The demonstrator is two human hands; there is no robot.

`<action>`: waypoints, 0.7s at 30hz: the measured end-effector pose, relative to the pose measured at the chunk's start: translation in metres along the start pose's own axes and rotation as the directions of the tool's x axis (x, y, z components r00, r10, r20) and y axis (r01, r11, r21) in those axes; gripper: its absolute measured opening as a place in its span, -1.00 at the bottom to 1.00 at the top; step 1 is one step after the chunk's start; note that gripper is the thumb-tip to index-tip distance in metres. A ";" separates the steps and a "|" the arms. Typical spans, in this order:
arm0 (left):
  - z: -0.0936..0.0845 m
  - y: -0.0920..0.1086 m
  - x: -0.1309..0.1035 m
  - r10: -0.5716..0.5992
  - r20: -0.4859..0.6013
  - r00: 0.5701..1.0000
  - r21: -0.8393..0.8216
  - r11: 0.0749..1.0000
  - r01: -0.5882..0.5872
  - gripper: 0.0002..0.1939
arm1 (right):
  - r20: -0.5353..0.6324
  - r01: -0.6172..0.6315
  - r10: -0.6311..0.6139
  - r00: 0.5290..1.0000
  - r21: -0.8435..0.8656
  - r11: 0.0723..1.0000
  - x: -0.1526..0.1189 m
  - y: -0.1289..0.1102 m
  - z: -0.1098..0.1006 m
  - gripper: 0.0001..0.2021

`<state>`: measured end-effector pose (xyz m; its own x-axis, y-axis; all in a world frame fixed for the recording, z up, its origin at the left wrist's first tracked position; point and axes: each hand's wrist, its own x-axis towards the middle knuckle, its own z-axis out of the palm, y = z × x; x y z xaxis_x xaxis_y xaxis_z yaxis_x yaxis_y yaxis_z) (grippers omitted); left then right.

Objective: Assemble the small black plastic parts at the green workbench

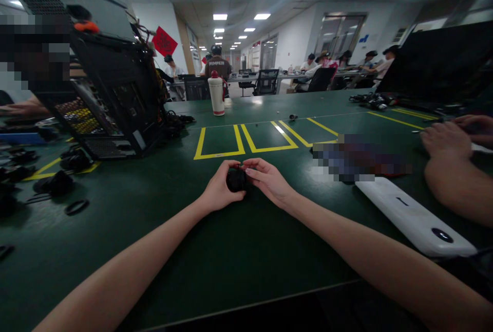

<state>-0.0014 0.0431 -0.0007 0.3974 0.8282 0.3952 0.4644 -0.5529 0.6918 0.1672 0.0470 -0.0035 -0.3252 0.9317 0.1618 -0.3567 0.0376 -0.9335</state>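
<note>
A small, round black part [236, 180] is held between my hands just above the green table, in the middle of the head view. My left hand [220, 187] curls round its left side, thumb below and fingers above. At its upper right edge, my right hand [271, 180] has its thumb and fingertips close together, touching the part. Its exact kind is too dark to make out. A black ring [77, 207] lies on the table to the left, beside several loose black parts [54, 183].
An open computer case [115, 100] stands at the left, near another person's hand. Yellow tape outlines [219, 156] mark the green table [246, 255]. Farther back stands a white cup [216, 98]. A white device [416, 216] and a co-worker's hands [447, 139] are at the right.
</note>
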 end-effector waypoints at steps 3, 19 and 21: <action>0.001 -0.001 0.000 0.006 -0.010 1.000 -0.001 1.000 -0.006 -0.37 | -0.028 0.001 -0.003 1.000 -0.043 0.999 0.000 0.001 0.000 -0.76; -0.001 0.002 0.000 -0.010 -0.010 1.000 -0.007 1.000 0.010 -0.39 | 0.065 0.027 -0.018 0.998 -0.144 0.989 -0.004 -0.001 0.003 -0.64; -0.001 0.003 0.000 -0.007 -0.008 1.000 -0.007 1.000 0.007 -0.39 | 0.041 0.022 -0.016 0.999 -0.152 0.988 -0.004 -0.001 0.003 -0.66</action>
<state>-0.0014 0.0414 0.0017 0.3877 0.8327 0.3954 0.4618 -0.5467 0.6985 0.1664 0.0423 -0.0023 -0.3549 0.9155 0.1893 -0.2261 0.1125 -0.9676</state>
